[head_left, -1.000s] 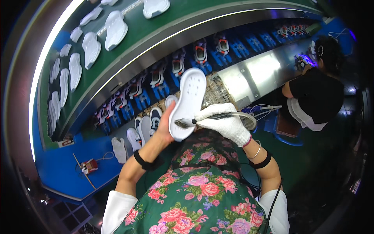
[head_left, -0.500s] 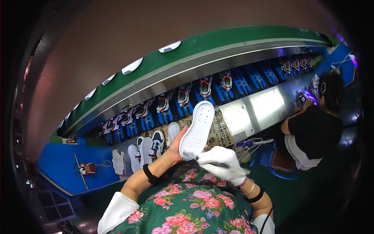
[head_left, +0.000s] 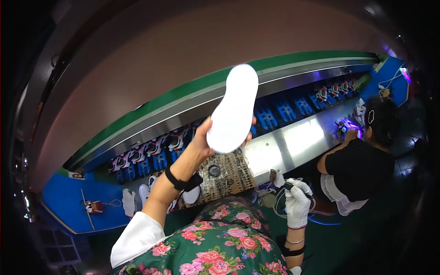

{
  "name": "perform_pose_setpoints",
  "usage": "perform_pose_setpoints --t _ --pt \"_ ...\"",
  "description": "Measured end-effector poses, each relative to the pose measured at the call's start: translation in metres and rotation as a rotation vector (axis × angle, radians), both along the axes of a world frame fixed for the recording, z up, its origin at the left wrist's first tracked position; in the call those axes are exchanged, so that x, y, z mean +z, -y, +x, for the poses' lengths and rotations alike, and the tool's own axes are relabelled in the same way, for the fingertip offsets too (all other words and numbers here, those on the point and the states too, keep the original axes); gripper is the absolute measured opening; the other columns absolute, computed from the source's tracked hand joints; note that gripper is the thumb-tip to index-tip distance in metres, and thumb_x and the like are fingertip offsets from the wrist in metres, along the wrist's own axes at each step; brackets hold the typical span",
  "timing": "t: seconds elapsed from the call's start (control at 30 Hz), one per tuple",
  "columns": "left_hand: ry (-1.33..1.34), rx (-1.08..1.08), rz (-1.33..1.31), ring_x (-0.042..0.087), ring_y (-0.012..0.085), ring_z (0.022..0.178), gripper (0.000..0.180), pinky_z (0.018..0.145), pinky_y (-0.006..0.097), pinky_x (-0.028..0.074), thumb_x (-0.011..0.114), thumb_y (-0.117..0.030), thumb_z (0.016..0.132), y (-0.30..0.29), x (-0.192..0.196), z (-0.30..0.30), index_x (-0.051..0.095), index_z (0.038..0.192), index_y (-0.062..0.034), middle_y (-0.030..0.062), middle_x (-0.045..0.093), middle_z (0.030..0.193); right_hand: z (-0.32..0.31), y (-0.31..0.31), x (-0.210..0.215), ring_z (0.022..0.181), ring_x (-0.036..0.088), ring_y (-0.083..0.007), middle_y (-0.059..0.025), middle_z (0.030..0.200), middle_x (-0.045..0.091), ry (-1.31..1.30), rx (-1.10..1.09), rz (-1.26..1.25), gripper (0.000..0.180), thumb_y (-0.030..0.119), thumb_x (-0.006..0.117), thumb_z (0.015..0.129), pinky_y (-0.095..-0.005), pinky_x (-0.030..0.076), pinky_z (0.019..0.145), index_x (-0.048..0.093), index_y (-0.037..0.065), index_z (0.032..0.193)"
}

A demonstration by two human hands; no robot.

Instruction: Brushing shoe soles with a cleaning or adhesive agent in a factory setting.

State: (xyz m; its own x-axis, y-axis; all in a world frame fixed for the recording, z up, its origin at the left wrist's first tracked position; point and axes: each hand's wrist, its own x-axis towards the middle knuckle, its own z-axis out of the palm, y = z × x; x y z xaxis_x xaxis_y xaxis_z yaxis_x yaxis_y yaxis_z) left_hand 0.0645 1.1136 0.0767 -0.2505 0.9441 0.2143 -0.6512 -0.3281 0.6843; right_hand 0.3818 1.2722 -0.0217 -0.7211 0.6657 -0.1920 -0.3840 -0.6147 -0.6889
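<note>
White foam shoe sole (head_left: 233, 110) raised over the green conveyor belt (head_left: 293, 68).

The bare left hand (head_left: 204, 140) pinches the sole's lower end, long axis rising up and slightly right from the fingers. Well below the sole, the white-gloved right hand (head_left: 297, 201) curls its fingers around a small brush (head_left: 279, 180). The left hand is far nearer.

The bare left hand (head_left: 201, 137) holds a white shoe sole (head_left: 233, 110) up, fingers behind it. The gloved right hand (head_left: 297, 204) grips a brush (head_left: 278, 179), bristles beyond its fingertips.
</note>
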Motion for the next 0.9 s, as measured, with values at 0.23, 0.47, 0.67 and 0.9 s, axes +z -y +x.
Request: perform_pose_setpoints --t 0.23,0.47,0.67,0.9 --pt "0.934 0.155 -0.023 0.034 0.0462 0.143 0.093 0.118 0.051 0.038 0.030 -0.067 0.101 -0.179 -0.002 -0.102 0.008 0.156 0.0055 0.0309 0.021 0.159 -0.006 0.001 -0.020 0.075 0.068 -0.0166 -0.0167 0.102 0.075 0.259 0.014 0.092 0.020 -0.008 0.065 0.083 -0.0253 0.053 0.067 0.075 -0.002 0.099" --pt "0.114 0.369 -0.235 0.059 0.0324 0.116 0.051 0.098 0.040 0.052 0.061 -0.029 0.099 -0.179 -0.013 -0.062 0.051 0.138 0.0023 0.0222 0.058 0.128 0.005 -0.002 -0.030 0.079 0.068 -0.0122 -0.0117 0.097 0.076 0.317 0.012 -0.019 0.018 -0.006 0.070 0.084 -0.0231 0.052 0.069 0.075 -0.002 0.100" --pt "-1.025 1.028 -0.508 0.062 0.0254 0.111 0.055 0.096 0.036 0.052 0.075 -0.026 0.088 -0.171 -0.022 -0.120 0.056 0.136 -0.0069 0.0193 0.062 0.123 -0.009 -0.004 -0.024 0.074 0.066 -0.0115 -0.0095 0.094 0.075 0.258 0.033 -0.062 0.016 -0.003 0.070 0.086 -0.0230 0.052 0.067 0.075 -0.002 0.101" --pt "-1.195 0.983 -0.762 0.049 0.0422 0.130 0.103 0.108 0.050 0.041 0.078 -0.047 0.084 -0.202 -0.016 -0.125 0.019 0.161 -0.0106 0.0329 0.049 0.141 -0.015 -0.006 -0.041 0.082 0.072 -0.0184 -0.0144 0.099 0.075 0.149 0.069 -0.124 0.016 -0.004 0.066 0.088 -0.0284 0.059 0.073 0.073 -0.004 0.103"
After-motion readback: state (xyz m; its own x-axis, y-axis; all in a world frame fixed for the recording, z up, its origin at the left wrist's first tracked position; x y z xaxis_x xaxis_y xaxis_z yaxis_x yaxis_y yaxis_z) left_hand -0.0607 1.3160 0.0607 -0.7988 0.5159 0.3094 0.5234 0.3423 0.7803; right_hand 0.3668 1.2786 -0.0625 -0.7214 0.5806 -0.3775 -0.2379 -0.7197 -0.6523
